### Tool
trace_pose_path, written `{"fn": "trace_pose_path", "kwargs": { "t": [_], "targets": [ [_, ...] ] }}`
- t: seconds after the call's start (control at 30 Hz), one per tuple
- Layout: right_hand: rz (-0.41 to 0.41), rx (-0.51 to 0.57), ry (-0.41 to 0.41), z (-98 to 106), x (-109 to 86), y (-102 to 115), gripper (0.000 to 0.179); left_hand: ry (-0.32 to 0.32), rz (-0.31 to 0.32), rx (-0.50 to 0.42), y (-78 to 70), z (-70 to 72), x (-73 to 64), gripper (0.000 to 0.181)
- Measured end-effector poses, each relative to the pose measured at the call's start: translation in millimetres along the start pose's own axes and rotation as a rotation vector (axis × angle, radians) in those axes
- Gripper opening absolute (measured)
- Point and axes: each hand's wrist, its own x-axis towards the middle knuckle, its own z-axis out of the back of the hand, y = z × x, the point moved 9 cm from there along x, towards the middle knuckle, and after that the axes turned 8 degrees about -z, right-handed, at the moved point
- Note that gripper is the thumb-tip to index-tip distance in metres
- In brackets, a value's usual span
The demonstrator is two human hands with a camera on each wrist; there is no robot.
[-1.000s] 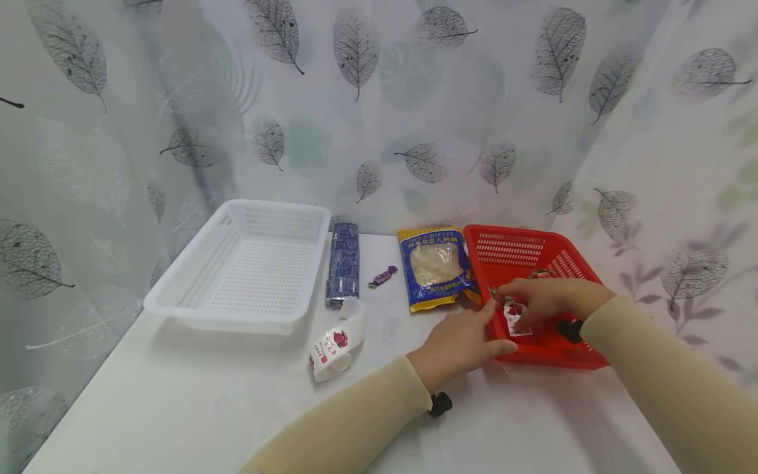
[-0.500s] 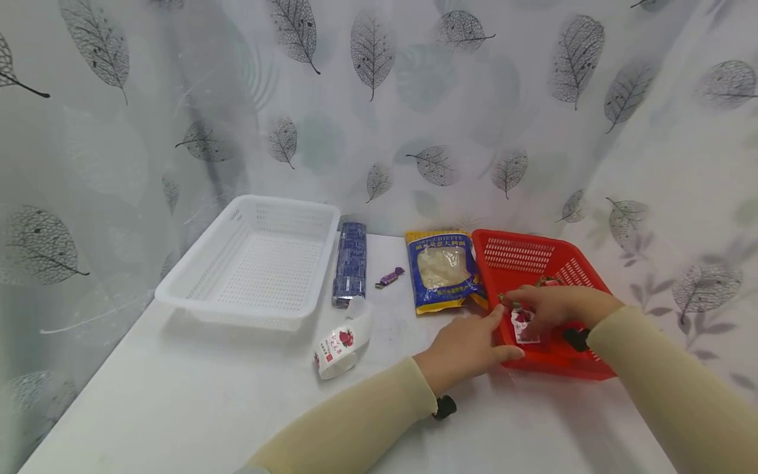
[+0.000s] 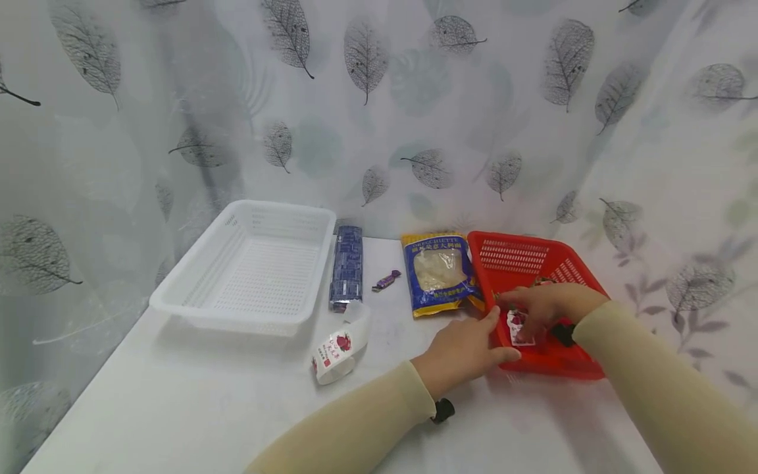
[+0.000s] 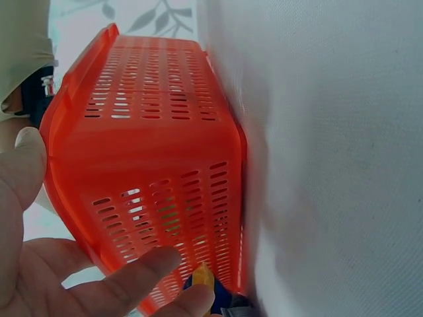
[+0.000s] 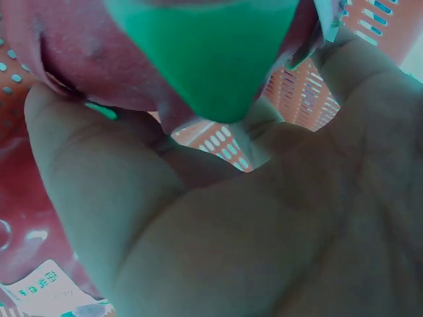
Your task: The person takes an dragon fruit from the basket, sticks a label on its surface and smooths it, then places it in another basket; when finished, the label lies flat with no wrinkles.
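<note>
The red plastic basket (image 3: 515, 245) stands at the right of the white table. My left hand (image 3: 462, 349) rests at its left side, thumb and index finger at the rim; in the left wrist view the other fingers (image 4: 132, 277) lie fairly straight along the slotted wall. My right hand (image 3: 547, 309) reaches down inside the basket. In the right wrist view its thumb and fingers curl round a dragon fruit (image 5: 99, 59), dark red with a green patch. Below the hand a white label with a printed dragon fruit (image 3: 520, 329) lies in the basket; the hand hides most of the rest.
A blue and yellow pasta bag (image 3: 441, 270) lies against the basket's left side. Further left are a purple wrapped candy (image 3: 387, 280), a dark blue packet (image 3: 347, 266), a crumpled white printed wrapper (image 3: 336, 352) and a white plastic basket (image 3: 237, 319). A leaf-patterned curtain (image 3: 379, 118) hangs behind.
The head view has shifted slightly. Both hands keep nearly the same place at the red basket, the right one still inside it.
</note>
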Motion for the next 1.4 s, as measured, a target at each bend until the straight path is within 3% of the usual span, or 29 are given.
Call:
{"fn": "trace_pose_path", "kwargs": {
  "t": [0.53, 0.93, 1.4],
  "targets": [
    [0.005, 0.045, 0.025, -3, 5.6, -5, 0.123, 0.024, 0.015, 0.005, 0.3, -0.2, -0.1, 0.091],
    [0.009, -0.004, -0.001, -2, 6.0, -2, 0.125, 0.027, 0.021, 0.006, 0.5, -0.3, -1.5, 0.091],
    [0.017, 0.041, -0.033, 2, -4.9, -1, 0.114, 0.027, 0.02, 0.001, 2.0, -3.3, -0.3, 0.091]
  ]
}}
